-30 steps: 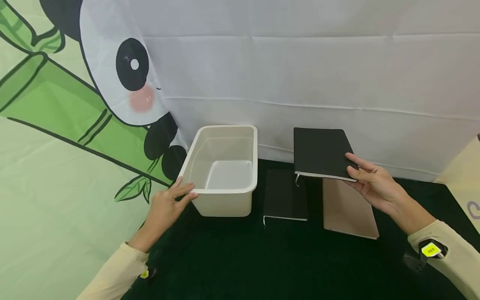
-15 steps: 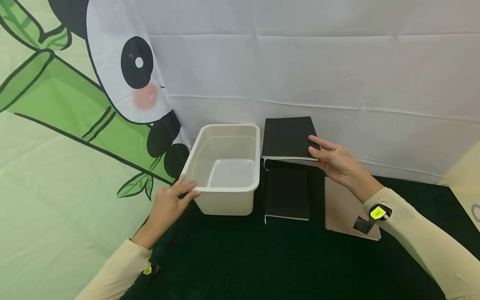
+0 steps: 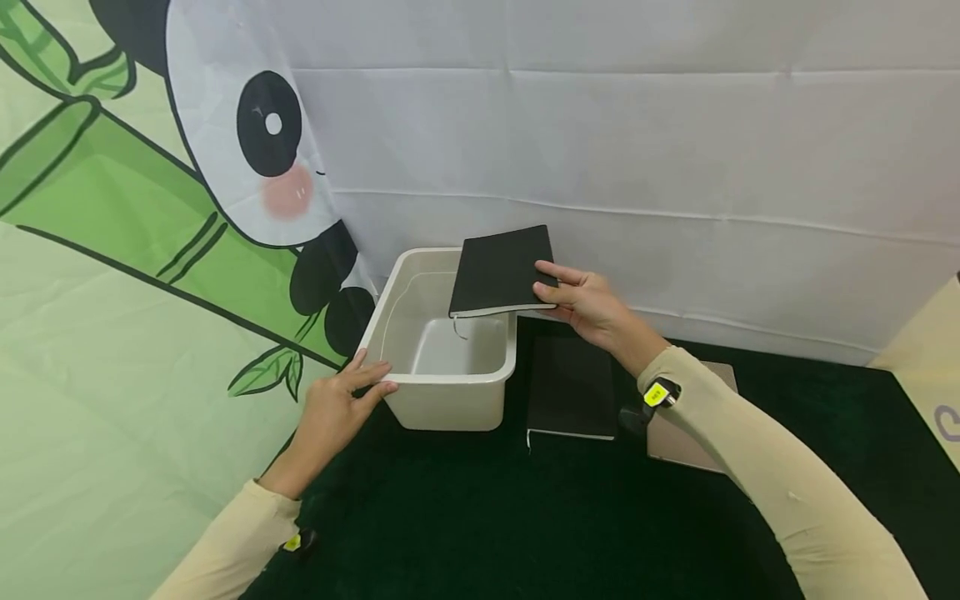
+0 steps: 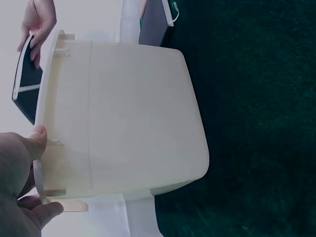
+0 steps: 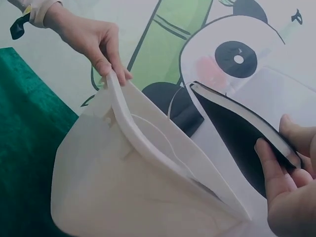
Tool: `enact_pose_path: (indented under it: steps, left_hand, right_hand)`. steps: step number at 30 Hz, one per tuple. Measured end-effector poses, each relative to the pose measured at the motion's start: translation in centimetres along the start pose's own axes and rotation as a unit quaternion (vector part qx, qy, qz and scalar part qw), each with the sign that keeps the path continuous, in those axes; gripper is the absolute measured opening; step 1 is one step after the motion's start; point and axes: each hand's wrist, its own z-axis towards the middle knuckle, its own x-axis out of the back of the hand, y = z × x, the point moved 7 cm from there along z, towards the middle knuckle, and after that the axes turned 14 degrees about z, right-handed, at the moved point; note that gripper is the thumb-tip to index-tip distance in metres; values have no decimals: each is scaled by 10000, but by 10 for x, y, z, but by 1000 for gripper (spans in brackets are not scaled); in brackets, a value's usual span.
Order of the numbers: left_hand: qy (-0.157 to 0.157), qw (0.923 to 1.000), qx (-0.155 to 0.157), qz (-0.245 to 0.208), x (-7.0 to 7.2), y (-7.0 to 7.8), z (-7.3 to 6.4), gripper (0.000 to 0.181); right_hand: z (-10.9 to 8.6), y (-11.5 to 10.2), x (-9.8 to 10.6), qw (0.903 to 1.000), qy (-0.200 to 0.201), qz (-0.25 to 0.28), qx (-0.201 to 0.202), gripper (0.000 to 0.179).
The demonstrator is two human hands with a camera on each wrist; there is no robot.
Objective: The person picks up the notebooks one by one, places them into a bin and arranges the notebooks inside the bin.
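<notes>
My right hand pinches the right edge of a black notebook, thumb and fingers on opposite covers in the right wrist view. The notebook hangs above the right side of an off-white plastic bin, its ribbon dangling. My left hand grips the bin's near left rim corner, with the thumb and fingers about the rim in the left wrist view. The part of the bin's inside that shows holds nothing; the notebook covers the rest. A second black notebook lies right of the bin.
A beige notebook lies farther right, partly behind my right forearm. Everything rests on a dark green cloth. Behind the bin hangs a white fabric backdrop, with a printed panda and bamboo at the left.
My right hand has carried the black notebook leftward, from over the beige notebook to above the bin. My left hand stays on the rim. The bin and the lying notebooks have not moved.
</notes>
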Motion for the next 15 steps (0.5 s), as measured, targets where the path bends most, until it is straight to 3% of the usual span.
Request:
enact_pose_path:
  steps: [15]
  left_hand:
    - [-86, 9999, 110, 21, -2, 2, 0, 39]
  right_hand:
    - [48, 33, -34, 9972, 432, -557, -239, 55]
